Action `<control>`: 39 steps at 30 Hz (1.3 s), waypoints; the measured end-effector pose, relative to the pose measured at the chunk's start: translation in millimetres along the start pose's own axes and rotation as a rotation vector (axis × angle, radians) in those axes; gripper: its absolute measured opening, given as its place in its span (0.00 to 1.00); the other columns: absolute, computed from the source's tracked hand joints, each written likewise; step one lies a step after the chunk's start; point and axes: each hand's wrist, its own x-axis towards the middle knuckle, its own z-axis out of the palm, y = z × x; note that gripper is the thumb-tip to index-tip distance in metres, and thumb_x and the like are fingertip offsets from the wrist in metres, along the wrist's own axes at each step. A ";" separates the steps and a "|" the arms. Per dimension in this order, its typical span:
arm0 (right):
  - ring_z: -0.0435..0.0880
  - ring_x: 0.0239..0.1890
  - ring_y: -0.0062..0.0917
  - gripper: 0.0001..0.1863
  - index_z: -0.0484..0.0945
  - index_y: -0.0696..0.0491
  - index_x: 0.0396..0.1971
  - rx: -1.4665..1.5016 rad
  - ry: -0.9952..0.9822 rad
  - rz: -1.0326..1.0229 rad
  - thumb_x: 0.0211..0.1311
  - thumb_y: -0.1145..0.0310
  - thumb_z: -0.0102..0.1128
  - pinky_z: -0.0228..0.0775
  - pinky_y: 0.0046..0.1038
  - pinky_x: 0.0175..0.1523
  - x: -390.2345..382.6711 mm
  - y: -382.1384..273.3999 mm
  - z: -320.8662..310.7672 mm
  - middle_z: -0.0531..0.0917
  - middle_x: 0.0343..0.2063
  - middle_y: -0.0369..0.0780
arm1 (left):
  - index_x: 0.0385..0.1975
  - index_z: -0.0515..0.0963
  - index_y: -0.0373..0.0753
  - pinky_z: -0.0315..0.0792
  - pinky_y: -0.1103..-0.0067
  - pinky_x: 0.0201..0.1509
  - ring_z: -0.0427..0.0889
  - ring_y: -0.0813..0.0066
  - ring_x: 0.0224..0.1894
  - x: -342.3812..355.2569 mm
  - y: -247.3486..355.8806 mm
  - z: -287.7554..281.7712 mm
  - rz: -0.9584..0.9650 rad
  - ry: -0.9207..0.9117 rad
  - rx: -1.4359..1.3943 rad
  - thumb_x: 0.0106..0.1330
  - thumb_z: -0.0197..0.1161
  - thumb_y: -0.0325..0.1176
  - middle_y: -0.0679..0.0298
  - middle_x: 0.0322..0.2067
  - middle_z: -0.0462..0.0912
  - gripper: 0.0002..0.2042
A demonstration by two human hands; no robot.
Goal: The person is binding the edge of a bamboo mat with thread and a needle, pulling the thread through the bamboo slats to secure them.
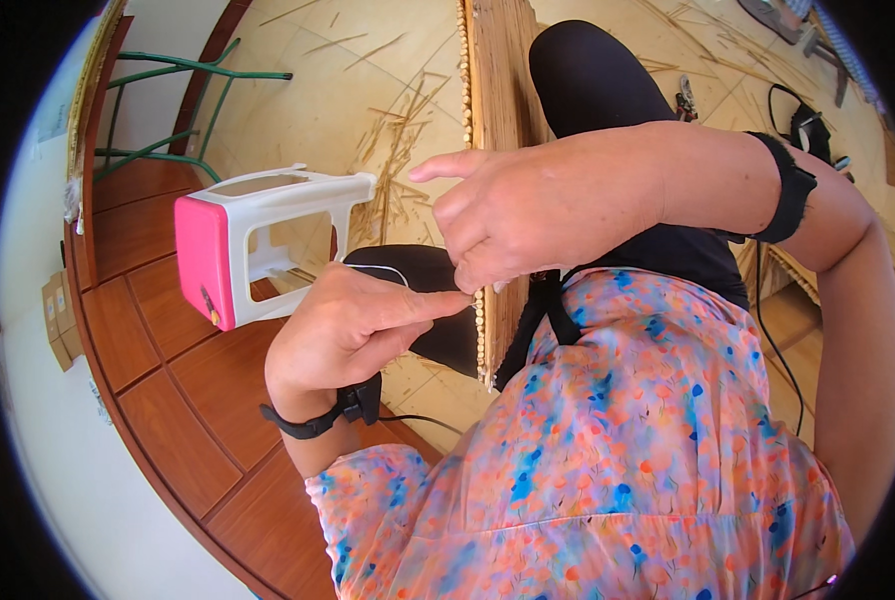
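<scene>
A thick straw-coloured panel, made of tightly packed stalks, stands upright between my legs. Along its left edge runs a row of small pale knots. My left hand has its index fingertip against that edge, the other fingers curled in; what they hold is hidden. Just above this hand loops a thin white cord. From the right, my right hand reaches over the panel. Its index finger sticks out to the left, while its thumb and lower fingers press together at the edge, close to my left fingertip; their contents are concealed.
A pink-and-white plastic stool lies on its side at left. Beyond are green metal legs and loose straw on the tiles. Pliers-like cutters lie past my knee. A brown wooden panelled surface curves along the left.
</scene>
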 end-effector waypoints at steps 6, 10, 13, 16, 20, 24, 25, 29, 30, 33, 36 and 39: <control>0.79 0.40 0.30 0.03 0.80 0.53 0.29 0.010 0.012 -0.008 0.58 0.72 0.58 0.49 0.51 0.72 0.7 -2.1 -2.2 0.78 0.27 0.35 | 0.40 0.84 0.35 0.68 0.77 0.23 0.78 0.67 0.18 1.6 3.3 8.5 -0.065 0.064 -0.066 0.55 0.64 0.17 0.58 0.18 0.78 0.13; 0.79 0.38 0.31 0.05 0.80 0.55 0.31 0.046 0.015 -0.001 0.53 0.78 0.59 0.45 0.55 0.74 -0.3 -2.3 -0.9 0.76 0.26 0.35 | 0.39 0.84 0.34 0.68 0.78 0.23 0.78 0.68 0.19 2.6 2.4 13.8 -0.060 0.098 -0.056 0.55 0.65 0.17 0.58 0.19 0.79 0.12; 0.79 0.38 0.31 0.06 0.80 0.55 0.31 0.001 0.001 -0.004 0.52 0.78 0.59 0.44 0.55 0.74 -0.4 -3.4 -2.3 0.76 0.26 0.35 | 0.38 0.84 0.34 0.69 0.80 0.23 0.79 0.70 0.19 3.9 2.9 17.2 -0.032 0.146 -0.032 0.55 0.66 0.17 0.59 0.20 0.80 0.11; 0.79 0.39 0.31 0.06 0.80 0.54 0.30 0.036 0.000 0.006 0.52 0.78 0.60 0.44 0.55 0.74 0.1 -3.4 -1.1 0.76 0.25 0.35 | 0.35 0.84 0.34 0.69 0.81 0.24 0.80 0.73 0.20 4.8 -3.6 21.9 -0.036 0.172 -0.057 0.54 0.68 0.19 0.61 0.21 0.82 0.09; 0.79 0.39 0.31 0.06 0.80 0.53 0.30 -0.013 -0.033 0.009 0.51 0.78 0.60 0.44 0.54 0.74 -2.4 -5.0 -3.1 0.76 0.25 0.34 | 0.31 0.83 0.34 0.69 0.82 0.24 0.79 0.75 0.20 9.4 -2.5 27.1 -0.070 0.215 -0.097 0.54 0.69 0.20 0.63 0.20 0.82 0.06; 0.78 0.39 0.31 0.04 0.79 0.53 0.28 -0.009 -0.014 0.003 0.51 0.78 0.61 0.45 0.54 0.74 -5.3 -3.0 -1.4 0.75 0.24 0.35 | 0.27 0.80 0.35 0.66 0.84 0.23 0.75 0.81 0.19 13.0 1.7 34.4 -0.169 0.254 -0.134 0.55 0.70 0.20 0.66 0.17 0.79 0.05; 0.78 0.39 0.31 0.03 0.78 0.53 0.27 -0.009 -0.017 -0.004 0.52 0.77 0.60 0.45 0.54 0.74 -4.4 -2.3 -1.1 0.75 0.24 0.35 | 0.27 0.80 0.35 0.66 0.84 0.23 0.75 0.81 0.19 11.4 1.2 36.2 -0.172 0.262 -0.129 0.55 0.70 0.20 0.66 0.17 0.79 0.05; 0.77 0.39 0.32 0.02 0.77 0.53 0.26 -0.014 -0.041 -0.024 0.54 0.76 0.60 0.46 0.53 0.73 0.4 0.4 -0.7 0.75 0.24 0.35 | 0.26 0.76 0.36 0.62 0.85 0.22 0.68 0.88 0.19 5.8 -5.4 43.0 -0.280 0.317 -0.308 0.57 0.70 0.21 0.71 0.16 0.75 0.07; 0.77 0.39 0.33 0.02 0.77 0.53 0.26 -0.002 -0.035 -0.020 0.55 0.75 0.60 0.47 0.52 0.73 1.9 1.2 1.4 0.75 0.24 0.35 | 0.26 0.76 0.36 0.61 0.85 0.22 0.67 0.90 0.19 4.0 -6.8 43.6 -0.273 0.318 -0.337 0.58 0.70 0.21 0.72 0.16 0.74 0.08; 0.76 0.40 0.33 0.03 0.76 0.53 0.27 0.009 -0.039 -0.026 0.57 0.73 0.61 0.48 0.52 0.72 9.4 4.1 1.6 0.76 0.25 0.35 | 0.26 0.75 0.36 0.60 0.86 0.22 0.67 0.90 0.20 -1.6 -6.7 42.5 -0.333 0.352 -0.360 0.59 0.70 0.24 0.73 0.19 0.75 0.08; 0.76 0.41 0.32 0.03 0.77 0.53 0.28 -0.007 -0.004 0.000 0.58 0.71 0.62 0.49 0.53 0.72 13.3 11.5 2.7 0.77 0.27 0.35 | 0.28 0.75 0.36 0.61 0.85 0.23 0.67 0.88 0.20 -3.2 -1.9 37.3 -0.333 0.415 -0.292 0.62 0.68 0.25 0.72 0.19 0.75 0.07; 0.78 0.44 0.33 0.04 0.79 0.51 0.30 -0.043 0.027 0.018 0.60 0.68 0.61 0.50 0.52 0.71 22.0 19.7 3.9 0.80 0.29 0.36 | 0.31 0.73 0.35 0.66 0.80 0.26 0.69 0.78 0.22 -7.3 7.4 32.7 -0.266 0.523 0.140 0.63 0.63 0.26 0.65 0.19 0.72 0.05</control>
